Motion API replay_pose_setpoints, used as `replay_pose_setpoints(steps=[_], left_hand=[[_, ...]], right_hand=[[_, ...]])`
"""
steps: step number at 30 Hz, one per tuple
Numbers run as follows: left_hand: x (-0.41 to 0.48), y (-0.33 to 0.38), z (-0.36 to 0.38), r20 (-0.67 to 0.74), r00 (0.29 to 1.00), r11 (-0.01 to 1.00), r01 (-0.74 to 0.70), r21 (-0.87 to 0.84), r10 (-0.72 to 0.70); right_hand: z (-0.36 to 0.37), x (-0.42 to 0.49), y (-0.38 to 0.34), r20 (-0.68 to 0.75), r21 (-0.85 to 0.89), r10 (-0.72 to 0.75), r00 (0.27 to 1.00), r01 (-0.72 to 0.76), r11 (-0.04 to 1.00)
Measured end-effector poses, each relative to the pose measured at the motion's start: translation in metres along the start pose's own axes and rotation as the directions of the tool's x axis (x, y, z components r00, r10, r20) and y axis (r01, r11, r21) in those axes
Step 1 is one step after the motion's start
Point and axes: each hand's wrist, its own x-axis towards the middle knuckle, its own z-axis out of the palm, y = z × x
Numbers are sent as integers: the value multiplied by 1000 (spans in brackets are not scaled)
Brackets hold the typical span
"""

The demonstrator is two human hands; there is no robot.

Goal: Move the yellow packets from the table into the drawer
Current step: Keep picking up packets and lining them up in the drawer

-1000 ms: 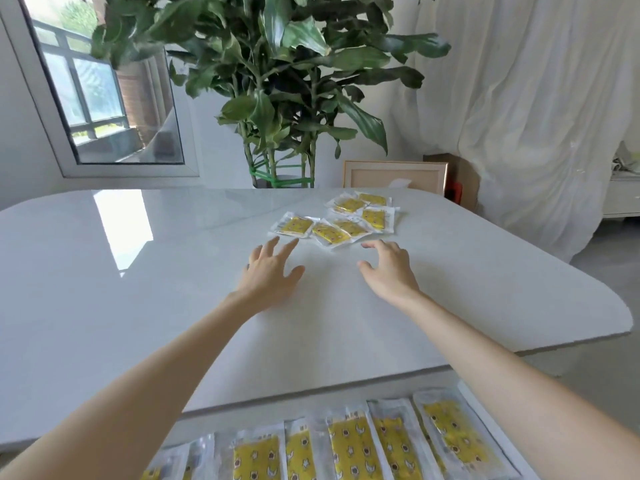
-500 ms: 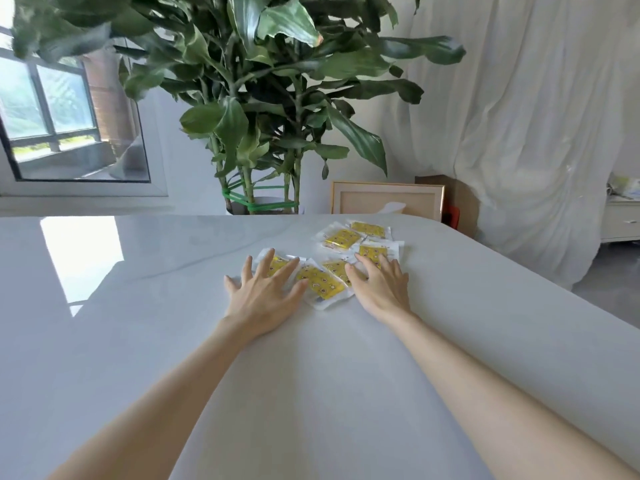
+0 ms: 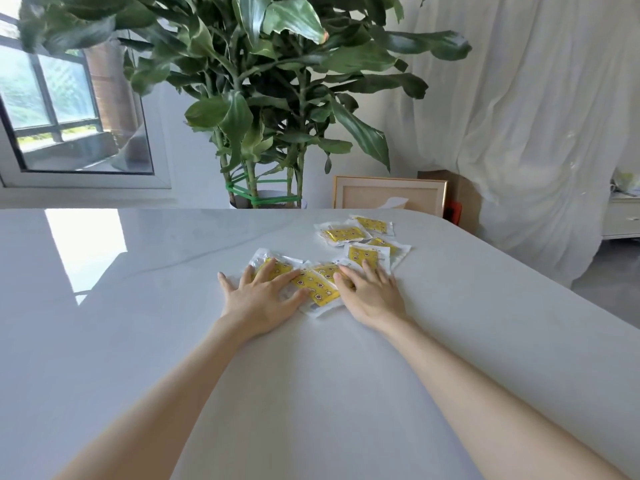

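Yellow packets [image 3: 317, 284] are lying on the tabletop [image 3: 138, 323] under both palms; the left hand [image 3: 258, 296] and right hand [image 3: 369, 292] are pressing flat, fingers spread, gripping nothing; more packets [image 3: 360, 233] are sitting beyond the right fingertips, nearer that hand.

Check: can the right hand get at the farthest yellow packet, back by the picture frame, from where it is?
Probably yes. The right hand lies flat on the nearer packets; the farthest packet sits beyond it on open table, nothing on top or between but other flat packets. It needs a further stretch forward.
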Motion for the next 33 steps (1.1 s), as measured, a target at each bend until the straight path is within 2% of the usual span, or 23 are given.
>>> replay_pose_setpoints(steps=[13,23,29,33], left_hand=[[-115,-15,-26,-57,994,996,88,-28,-89],[-189,-21,-46,-109,980,977,146,-155,-164],[-218,-29,-52,-122,973,966,173,-192,-198],[-228,-33,-54,-144,963,954,193,-228,-229]], right_hand=[[5,-108,-38,19,47,-135,991,134,990],[-1,-181,-66,57,135,-240,969,230,964],[-19,-201,-78,130,265,-192,973,153,952],[-26,-203,-83,124,261,-115,986,80,962]])
